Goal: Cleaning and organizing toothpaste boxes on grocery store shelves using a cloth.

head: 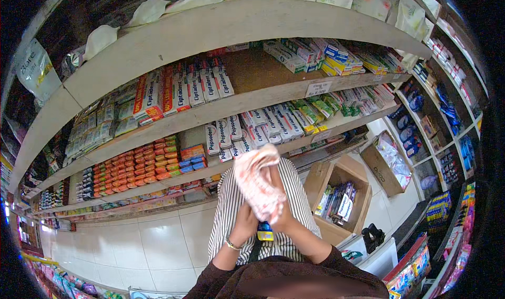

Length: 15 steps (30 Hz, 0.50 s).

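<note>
A pink and white cloth (258,180) is bunched up above my lap, gripped by my right hand (279,210), whose fingers are partly hidden behind it. Close by on the left, my left hand (245,222) has its fingers curled beneath the cloth's lower edge; what it holds is hidden. A small blue and yellow package (265,232) shows between my wrists, and I cannot tell which hand bears it. Striped trousers cover my knees under both hands. Beyond them, Pepsodent toothpaste boxes (224,135) and Ciptadent toothpaste boxes (272,121) stand on a lower shelf.
More Ciptadent boxes (197,82) fill the shelf above. Rows of orange packages (134,166) lie at left. On the tiled floor to the right are an open cardboard box (361,204) with toothpaste boxes inside and another carton (375,168) of plastic-wrapped goods. Shelving (424,141) rises at far right.
</note>
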### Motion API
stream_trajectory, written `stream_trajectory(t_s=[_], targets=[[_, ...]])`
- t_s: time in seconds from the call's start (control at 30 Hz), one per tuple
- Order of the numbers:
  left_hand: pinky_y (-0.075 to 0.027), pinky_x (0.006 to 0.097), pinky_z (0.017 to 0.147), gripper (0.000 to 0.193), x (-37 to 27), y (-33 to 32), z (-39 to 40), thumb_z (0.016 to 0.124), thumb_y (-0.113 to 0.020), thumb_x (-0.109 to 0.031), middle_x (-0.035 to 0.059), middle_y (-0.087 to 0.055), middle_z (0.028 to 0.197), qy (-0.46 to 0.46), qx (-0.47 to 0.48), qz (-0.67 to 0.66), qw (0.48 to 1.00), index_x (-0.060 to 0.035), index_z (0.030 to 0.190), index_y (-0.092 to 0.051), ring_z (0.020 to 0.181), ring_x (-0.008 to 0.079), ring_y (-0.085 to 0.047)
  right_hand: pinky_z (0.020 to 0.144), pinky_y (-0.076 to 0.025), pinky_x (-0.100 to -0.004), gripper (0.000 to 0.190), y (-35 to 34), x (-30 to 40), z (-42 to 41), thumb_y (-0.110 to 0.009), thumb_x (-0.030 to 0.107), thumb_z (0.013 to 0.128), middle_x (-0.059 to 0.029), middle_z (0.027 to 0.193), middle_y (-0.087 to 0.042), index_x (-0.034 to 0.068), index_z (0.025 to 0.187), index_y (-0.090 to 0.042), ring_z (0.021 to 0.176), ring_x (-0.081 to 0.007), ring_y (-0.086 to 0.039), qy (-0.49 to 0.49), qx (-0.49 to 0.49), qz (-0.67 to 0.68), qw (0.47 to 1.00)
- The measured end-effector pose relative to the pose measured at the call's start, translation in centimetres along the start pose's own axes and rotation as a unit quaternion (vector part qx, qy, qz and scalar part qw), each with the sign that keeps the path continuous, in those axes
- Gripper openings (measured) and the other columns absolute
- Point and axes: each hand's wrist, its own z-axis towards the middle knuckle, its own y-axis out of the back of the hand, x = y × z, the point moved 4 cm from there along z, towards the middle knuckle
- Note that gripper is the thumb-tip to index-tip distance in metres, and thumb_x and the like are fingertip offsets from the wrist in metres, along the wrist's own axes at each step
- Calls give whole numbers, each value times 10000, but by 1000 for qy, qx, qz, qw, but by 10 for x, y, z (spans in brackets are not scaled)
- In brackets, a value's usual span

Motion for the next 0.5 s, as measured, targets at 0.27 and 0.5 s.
stream_trajectory(t_s=[0.27, 0.5], targets=[[-468, 348, 823, 548, 7, 39, 26, 899, -454, -435, 112, -529, 1079, 127, -80, -445, 883, -2, 1229, -393, 924, 249, -556, 1068, -65, -518, 733, -45, 3, -54, -568, 445, 783, -200, 1472, -56, 86, 1374, -327, 1357, -388, -27, 62, 110, -45, 991], [-348, 313, 926, 410, -17, 7, 5, 949, -346, -284, 107, -451, 1134, -97, -76, 142, 982, 16, 1229, -363, 1070, 212, -420, 1088, -82, -441, 762, -16, -1, -22, -522, 499, 797, -229, 1432, -179, 7, 1344, -326, 1346, -387, -92, 83, 40, -169, 981]])
